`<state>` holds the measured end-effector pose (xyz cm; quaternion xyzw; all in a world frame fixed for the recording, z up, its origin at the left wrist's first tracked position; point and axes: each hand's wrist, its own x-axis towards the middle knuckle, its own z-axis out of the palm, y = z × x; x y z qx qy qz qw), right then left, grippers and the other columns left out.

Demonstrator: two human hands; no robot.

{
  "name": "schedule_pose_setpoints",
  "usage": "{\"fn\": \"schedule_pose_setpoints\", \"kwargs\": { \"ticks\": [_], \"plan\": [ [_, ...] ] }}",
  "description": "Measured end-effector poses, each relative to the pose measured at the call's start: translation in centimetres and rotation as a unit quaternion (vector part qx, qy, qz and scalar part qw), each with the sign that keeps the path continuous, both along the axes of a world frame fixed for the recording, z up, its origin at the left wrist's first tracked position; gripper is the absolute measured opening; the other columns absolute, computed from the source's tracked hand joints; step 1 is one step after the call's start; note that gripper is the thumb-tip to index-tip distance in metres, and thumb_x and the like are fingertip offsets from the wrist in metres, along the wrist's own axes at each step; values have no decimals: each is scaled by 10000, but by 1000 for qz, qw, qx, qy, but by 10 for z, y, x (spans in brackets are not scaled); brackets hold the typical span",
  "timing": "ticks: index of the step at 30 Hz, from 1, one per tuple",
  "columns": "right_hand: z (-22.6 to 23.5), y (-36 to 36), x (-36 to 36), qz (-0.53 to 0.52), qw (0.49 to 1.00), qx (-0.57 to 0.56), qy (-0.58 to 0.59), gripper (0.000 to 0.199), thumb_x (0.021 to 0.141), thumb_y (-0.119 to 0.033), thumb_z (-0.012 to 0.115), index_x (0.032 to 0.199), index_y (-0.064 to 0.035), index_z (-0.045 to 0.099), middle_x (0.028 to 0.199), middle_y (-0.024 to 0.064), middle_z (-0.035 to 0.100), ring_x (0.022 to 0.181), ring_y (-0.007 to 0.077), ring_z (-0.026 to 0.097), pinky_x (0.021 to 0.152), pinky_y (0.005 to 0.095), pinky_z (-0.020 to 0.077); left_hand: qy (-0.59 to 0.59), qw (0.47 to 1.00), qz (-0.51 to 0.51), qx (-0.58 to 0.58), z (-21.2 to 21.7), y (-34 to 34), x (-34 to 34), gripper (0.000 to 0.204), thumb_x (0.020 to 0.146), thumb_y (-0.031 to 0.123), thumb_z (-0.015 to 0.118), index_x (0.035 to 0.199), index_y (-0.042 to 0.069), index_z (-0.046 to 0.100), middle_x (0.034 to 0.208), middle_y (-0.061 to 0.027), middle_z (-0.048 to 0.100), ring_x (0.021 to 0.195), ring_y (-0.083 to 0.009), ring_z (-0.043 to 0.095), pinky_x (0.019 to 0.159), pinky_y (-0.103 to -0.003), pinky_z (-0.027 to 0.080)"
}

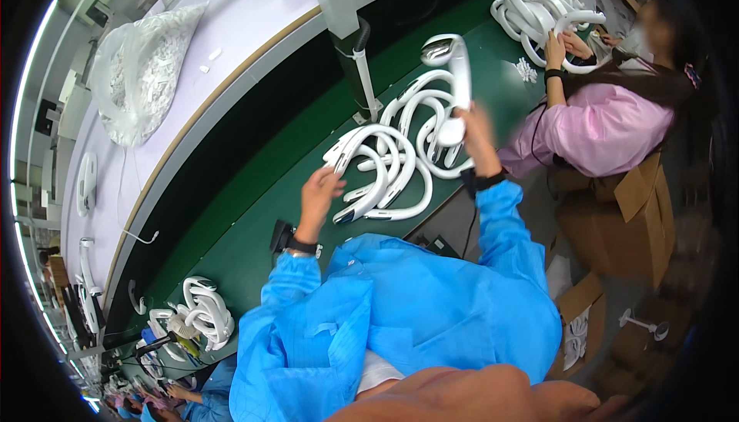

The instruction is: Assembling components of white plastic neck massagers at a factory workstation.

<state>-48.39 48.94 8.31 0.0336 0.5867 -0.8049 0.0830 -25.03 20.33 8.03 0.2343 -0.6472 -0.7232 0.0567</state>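
Note:
My right hand (480, 139) grips a white U-shaped neck fan (460, 76) with a shiny silver end, held up over the right side of a pile. Several similar white neck fans (416, 162) lie overlapped on the green table (254, 218) in front of me. At the left end of that pile is my left hand (317, 197). Its fingers are apart and slightly bent, close to the tip of one neck fan; whether they touch it I cannot tell. Dark bands circle both wrists.
A metal post (339, 6) rises behind the pile. On the raised pale shelf lies a clear bag (142, 76) of small white parts. A co-worker in pink (608, 126) handles another white heap (543, 10) at right. Cardboard boxes (616, 222) stand beside the table.

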Motion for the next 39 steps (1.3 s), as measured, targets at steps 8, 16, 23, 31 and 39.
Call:
{"fn": "schedule_pose_setpoints", "kwargs": {
  "ticks": [8,16,23,31,39],
  "plan": [
    [-115,106,-180,-133,972,188,-39,239,719,-148,646,826,47,559,608,82,567,429,164,557,314,272,402,-171,947,255,-95,-100,-78,212,235,863,173,568,1044,23,565,864,-86,636,628,-145,608,490,-246,477],
    [-211,169,-225,-141,857,495,-24,296,716,-252,706,787,23,619,669,131,607,501,230,583,395,333,437,-271,882,384,-28,-131,-56,290,154,837,138,555,931,21,589,764,-73,619,596,-162,601,442,-267,469],
    [-63,39,-150,-168,789,531,260,387,788,-184,642,1105,25,568,1044,208,620,942,344,610,803,403,477,-308,877,367,-33,-160,-49,320,158,787,126,576,869,-4,609,737,-114,631,627,-222,622,490,-335,490],
    [120,-133,19,172,921,142,320,180,885,-86,538,1013,15,614,868,81,666,616,65,557,518,189,414,-460,834,147,-267,-167,-60,297,295,721,300,571,816,36,665,891,-196,638,854,-382,597,765,-459,476],
    [170,-247,147,349,852,98,378,172,868,-53,556,1012,15,621,861,83,666,627,65,562,540,186,430,-356,873,254,-217,-159,-99,325,263,742,277,571,816,36,647,832,-187,644,820,-362,610,716,-443,482]
  ]
}}
